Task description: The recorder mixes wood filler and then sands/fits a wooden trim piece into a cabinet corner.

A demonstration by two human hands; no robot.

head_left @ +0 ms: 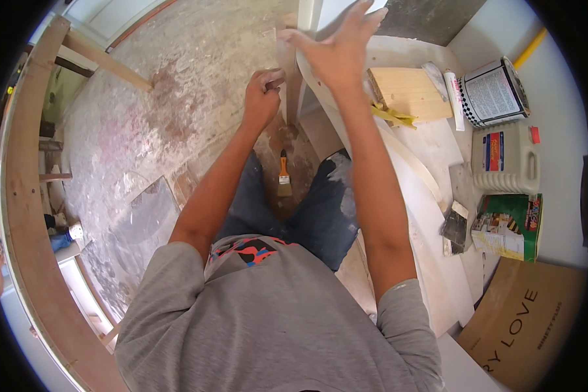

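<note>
My left hand point(262, 98) is closed in front of me, its fingers curled around a small greyish piece that I cannot make out. My right hand point(341, 51) is raised farther right, fingers spread and slightly blurred, with nothing visible in it. Both hands are near the upright edge of a pale board point(294, 81); whether either touches it I cannot tell. Between my knees a paintbrush point(283, 178) with an orange handle lies on the stained floor, bristles toward me.
On the right bench point(431, 147) are a wood block point(408, 95), yellow strip point(393, 116), white tube point(454, 98), paint can point(493, 93), plastic jug point(506, 160), green package point(509, 225) and dark-bladed scraper point(455, 227). A cardboard box point(519, 320) stands nearer. A wooden frame point(26, 196) rises at left.
</note>
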